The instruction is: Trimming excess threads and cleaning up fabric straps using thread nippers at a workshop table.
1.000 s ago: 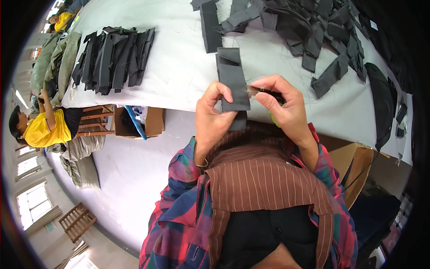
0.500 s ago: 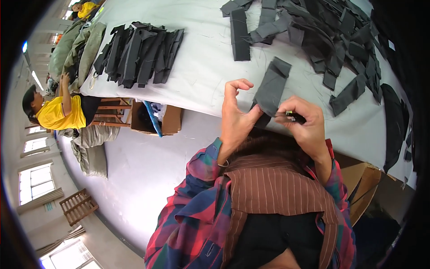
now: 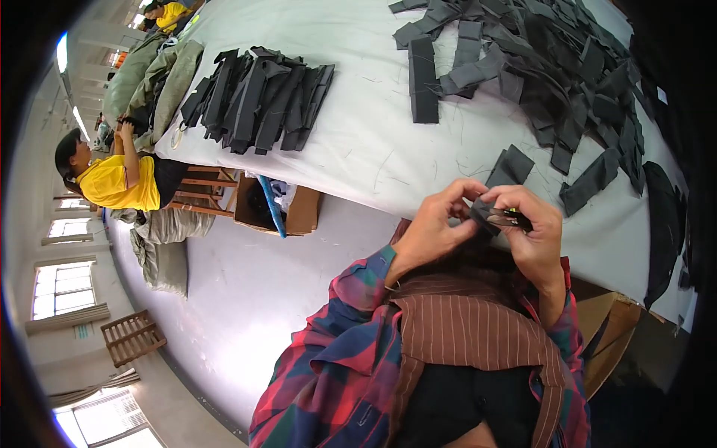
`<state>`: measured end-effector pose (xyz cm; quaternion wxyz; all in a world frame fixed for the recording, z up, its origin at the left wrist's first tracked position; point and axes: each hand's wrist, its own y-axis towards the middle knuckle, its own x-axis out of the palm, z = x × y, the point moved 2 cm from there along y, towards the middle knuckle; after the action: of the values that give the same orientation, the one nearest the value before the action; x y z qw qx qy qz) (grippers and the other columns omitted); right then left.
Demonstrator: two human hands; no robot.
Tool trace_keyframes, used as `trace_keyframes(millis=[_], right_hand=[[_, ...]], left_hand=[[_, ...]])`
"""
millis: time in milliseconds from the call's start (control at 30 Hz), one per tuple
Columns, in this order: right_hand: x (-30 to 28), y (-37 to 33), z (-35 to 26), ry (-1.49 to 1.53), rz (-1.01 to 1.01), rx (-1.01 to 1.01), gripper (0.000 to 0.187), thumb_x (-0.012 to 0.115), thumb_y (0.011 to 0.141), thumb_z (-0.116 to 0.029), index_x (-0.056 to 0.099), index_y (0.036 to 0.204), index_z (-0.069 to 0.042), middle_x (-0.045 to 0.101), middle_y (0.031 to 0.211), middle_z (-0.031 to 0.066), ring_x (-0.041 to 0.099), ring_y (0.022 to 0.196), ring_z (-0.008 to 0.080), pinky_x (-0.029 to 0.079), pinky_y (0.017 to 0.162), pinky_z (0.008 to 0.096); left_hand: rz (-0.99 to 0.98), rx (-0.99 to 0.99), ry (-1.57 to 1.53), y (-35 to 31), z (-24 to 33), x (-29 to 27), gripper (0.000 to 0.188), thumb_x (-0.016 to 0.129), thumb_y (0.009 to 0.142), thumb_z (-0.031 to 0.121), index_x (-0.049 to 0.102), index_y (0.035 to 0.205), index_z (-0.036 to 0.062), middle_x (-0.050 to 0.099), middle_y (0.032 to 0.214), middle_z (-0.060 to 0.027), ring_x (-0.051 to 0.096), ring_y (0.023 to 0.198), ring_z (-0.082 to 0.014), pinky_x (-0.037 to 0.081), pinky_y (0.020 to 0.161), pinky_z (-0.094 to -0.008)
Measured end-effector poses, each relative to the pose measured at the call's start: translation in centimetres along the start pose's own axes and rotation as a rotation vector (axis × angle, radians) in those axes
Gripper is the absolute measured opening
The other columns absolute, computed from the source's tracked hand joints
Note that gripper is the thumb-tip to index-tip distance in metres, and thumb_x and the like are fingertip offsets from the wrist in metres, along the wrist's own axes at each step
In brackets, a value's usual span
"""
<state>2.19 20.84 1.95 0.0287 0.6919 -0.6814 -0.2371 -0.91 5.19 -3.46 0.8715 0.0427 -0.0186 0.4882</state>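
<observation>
A dark grey folded fabric piece [image 3: 511,166] is held up at the table's near edge, in front of my body. My left hand [image 3: 439,225] has its thumb and fingers closed on the near end of this piece. Beside it, my right hand [image 3: 544,233] grips small thread snips [image 3: 511,218] with black handles, lying in its palm. The right fingertips also touch the fabric next to the left ones. Exactly where the blades point is hidden by the fingers.
A loose heap of dark fabric pieces [image 3: 541,93] covers the far right of the white-covered table [image 3: 358,142]. A stacked row [image 3: 258,101] lies at left. Below the edge stand cardboard boxes [image 3: 302,211]. Another person in a yellow shirt [image 3: 119,183] is at the far left.
My left hand has gone from spread fingers to closed ones and come against the right hand. The fabric has dropped nearer to me, and the whole view has shifted slightly.
</observation>
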Motion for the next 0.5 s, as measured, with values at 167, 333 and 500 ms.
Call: trace_keyframes(millis=[167, 333, 500], right_hand=[[-0.2, -0.3, -0.6, -0.087, -0.008, -0.003, 0.023, 0.056, 0.065, 0.014, 0.057, 0.083, 0.0, 0.061, 0.076, 0.0093, 0.06, 0.066, 0.0212, 0.046, 0.06, 0.0267], [-0.3, 0.1, -1.5, -0.121, 0.0, -0.083, 0.026, 0.055, 0.061, 0.014, 0.057, 0.082, -0.001, 0.06, 0.076, 0.0095, 0.059, 0.065, 0.0214, 0.044, 0.057, 0.0275], [0.9, -1.2, -1.0, -0.093, -0.041, -0.222, 0.031, 0.054, 0.056, 0.015, 0.058, 0.082, -0.003, 0.062, 0.081, 0.01, 0.061, 0.068, 0.0231, 0.045, 0.056, 0.0282]], left_hand=[[-0.071, -0.168, -0.15, -0.4, -0.5, 0.6, 0.049, 0.059, 0.075, -0.012, 0.043, 0.119, 0.0026, 0.054, 0.102, -0.0022, 0.054, 0.09, -0.0074, 0.045, 0.077, -0.0229], [0.102, -0.171, -0.253, -0.1, -2.6, 0.7, 0.028, 0.063, 0.076, -0.005, 0.046, 0.096, 0.0037, 0.052, 0.091, -0.0015, 0.05, 0.078, -0.0049, 0.042, 0.066, -0.0217], [0.139, 0.061, -0.012, 0.8, -1.4, 0.6, 0.019, 0.063, 0.079, -0.005, 0.056, 0.095, 0.0015, 0.057, 0.095, 0.0001, 0.054, 0.083, -0.0057, 0.045, 0.072, -0.0218]])
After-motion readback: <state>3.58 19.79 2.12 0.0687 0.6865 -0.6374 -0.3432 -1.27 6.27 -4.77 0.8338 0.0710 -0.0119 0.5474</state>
